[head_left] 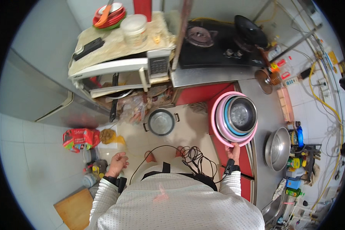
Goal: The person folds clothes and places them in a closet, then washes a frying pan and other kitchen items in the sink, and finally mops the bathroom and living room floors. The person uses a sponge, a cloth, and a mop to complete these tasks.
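Observation:
My right hand grips the near rim of a pink plastic basin. Nested inside it are several basins and bowls, pink, blue and metal, with a steel bowl on top. The stack is beside the steel counter's edge, over the red cabinet front; whether it touches the counter cannot be told. My left hand is raised at the left with fingers loosely curled and apart, holding nothing. A two-handled metal pot stands on the floor ahead of my feet.
A black gas stove with a wok is ahead right. A large steel basin stands on the right counter. A microwave is ahead left. A black cable hangs at my waist. A wooden board and bottles are at lower left.

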Tool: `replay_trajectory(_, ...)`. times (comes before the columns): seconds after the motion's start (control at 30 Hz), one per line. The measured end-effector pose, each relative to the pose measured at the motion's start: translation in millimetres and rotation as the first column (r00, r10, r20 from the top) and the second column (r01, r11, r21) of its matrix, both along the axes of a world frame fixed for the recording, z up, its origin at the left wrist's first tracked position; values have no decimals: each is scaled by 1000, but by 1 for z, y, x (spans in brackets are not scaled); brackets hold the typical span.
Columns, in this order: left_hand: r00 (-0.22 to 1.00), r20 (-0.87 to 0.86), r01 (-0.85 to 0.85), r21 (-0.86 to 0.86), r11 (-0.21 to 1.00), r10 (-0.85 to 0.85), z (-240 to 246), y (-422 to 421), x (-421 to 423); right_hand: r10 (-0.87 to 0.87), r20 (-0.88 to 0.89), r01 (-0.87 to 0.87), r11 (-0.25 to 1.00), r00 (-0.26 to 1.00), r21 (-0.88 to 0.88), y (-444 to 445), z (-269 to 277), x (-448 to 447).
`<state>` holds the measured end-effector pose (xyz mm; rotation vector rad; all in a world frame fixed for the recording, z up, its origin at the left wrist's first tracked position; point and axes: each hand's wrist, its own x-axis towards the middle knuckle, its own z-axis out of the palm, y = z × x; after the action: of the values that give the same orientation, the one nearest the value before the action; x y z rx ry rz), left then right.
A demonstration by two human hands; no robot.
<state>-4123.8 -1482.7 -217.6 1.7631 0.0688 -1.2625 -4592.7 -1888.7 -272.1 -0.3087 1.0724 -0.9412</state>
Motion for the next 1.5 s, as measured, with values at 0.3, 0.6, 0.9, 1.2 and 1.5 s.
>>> replay_trajectory(0.3,989,-10,-144,73,987,145,-1,63,38,374,74,-381,912,924,150,73,-34,162)
replay_trajectory(0.6,961,-58,-256,166,952,269,-34,121,19,560,17,-535,780,828,325,58,-143,293)
replay_trajectory(0.9,879,-84,-430,282,857,469,-45,138,4,409,-102,-358,875,907,327,19,-215,380)
replay_trajectory(1.2,883,-142,-392,305,868,448,-62,121,-8,409,107,-421,857,906,296,23,-255,384)
replay_trajectory(1.5,900,-121,-366,310,877,418,-73,122,2,370,23,-370,925,929,84,2,-243,423)
